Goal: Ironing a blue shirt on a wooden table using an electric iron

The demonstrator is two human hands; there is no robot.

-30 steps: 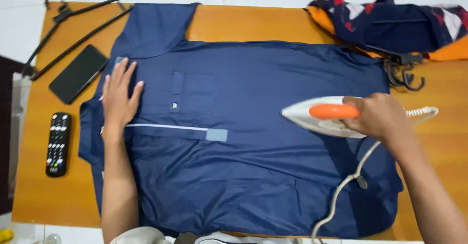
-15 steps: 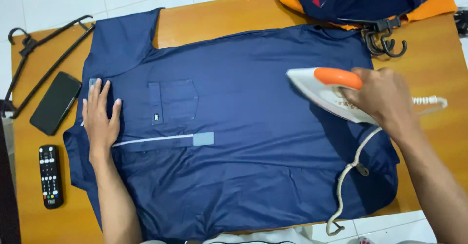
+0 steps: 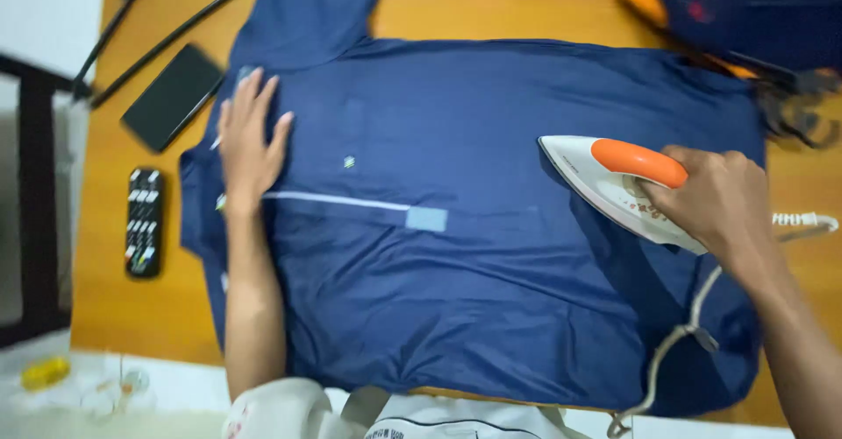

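Iron's (image 3: 614,185) handle half hidden under right hand (image 3: 715,207); blurred shirt (image 3: 491,290).

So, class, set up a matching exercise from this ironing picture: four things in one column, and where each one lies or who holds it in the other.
Things:
1. iron
2. phone
3. remote control
4. left hand

Places:
A. flat on the shirt near its collar
B. gripped by the right hand
C. on the table, left of the shirt, nearest the person
D. on the table beside the black hangers

Pairs: 1-B, 2-D, 3-C, 4-A
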